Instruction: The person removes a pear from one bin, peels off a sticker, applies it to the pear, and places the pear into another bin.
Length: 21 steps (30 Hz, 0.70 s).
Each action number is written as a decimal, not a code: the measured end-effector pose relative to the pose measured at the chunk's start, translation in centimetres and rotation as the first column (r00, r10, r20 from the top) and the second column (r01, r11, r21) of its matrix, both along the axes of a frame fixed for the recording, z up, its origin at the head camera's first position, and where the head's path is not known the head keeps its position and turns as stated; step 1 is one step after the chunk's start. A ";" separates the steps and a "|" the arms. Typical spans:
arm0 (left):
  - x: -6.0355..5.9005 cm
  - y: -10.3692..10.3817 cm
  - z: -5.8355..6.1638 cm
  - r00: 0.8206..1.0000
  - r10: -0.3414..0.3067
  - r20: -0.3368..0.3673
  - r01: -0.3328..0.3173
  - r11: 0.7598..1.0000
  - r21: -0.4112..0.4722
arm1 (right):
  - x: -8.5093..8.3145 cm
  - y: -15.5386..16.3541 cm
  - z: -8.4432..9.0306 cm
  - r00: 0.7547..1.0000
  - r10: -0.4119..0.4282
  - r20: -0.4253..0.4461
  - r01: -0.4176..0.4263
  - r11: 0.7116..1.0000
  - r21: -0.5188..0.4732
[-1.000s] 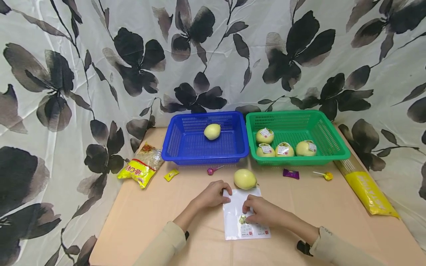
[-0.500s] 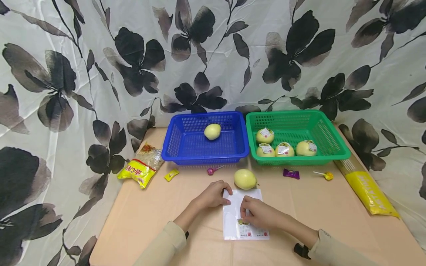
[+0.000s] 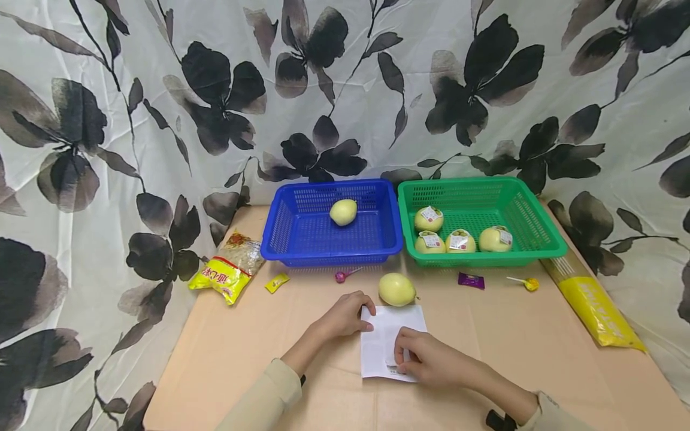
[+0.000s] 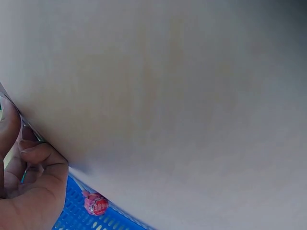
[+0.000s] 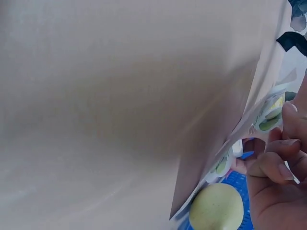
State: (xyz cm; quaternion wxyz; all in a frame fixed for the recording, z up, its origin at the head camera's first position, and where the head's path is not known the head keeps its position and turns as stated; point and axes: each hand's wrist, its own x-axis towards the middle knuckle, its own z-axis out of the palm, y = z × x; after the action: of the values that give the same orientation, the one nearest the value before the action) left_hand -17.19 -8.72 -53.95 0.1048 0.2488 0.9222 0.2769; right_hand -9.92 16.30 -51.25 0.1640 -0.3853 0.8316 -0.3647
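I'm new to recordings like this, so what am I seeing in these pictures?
There's no machine, just a person's bare left hand and right hand. The wide picture comes from a camera on the person's head; the two close ones, mostly filled by beige tabletop, from a camera on each wrist.

On the tabletop sit a blue plastic basket with one round pale-yellow fruit, a green plastic basket with four round labelled fruits, and in front another pale-yellow fruit. Two wrapped sweets (yellow, purple), two lollipops (pink, yellow) and two yellow plastic packages lie nearby.

The left hand holds a white paper sheet's left edge; the right hand's curled fingers appear to pinch a printed paper sticker near its lower edge.
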 end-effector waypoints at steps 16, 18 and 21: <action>-0.3 0.0 0.3 1.000 -0.011 -0.005 0.011 1.000 -0.010 | 1.2 1.6 1.0 0.998 0.055 0.034 -0.053 0.997 -0.053; -0.2 -0.1 0.3 1.000 -0.014 0.003 0.014 1.000 -0.005 | 1.2 1.9 1.4 0.995 0.074 0.072 -0.068 0.994 -0.081; -0.1 -0.2 0.2 1.000 -0.023 0.012 0.023 1.000 0.000 | 0.8 2.3 2.0 0.990 0.029 0.136 -0.013 0.993 -0.120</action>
State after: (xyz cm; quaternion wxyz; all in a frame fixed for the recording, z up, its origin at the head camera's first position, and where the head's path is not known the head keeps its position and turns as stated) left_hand -17.27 -8.88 -53.78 0.1136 0.2578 0.9186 0.2772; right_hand -9.17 18.60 -49.22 0.2015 -0.3772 0.7911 -0.4374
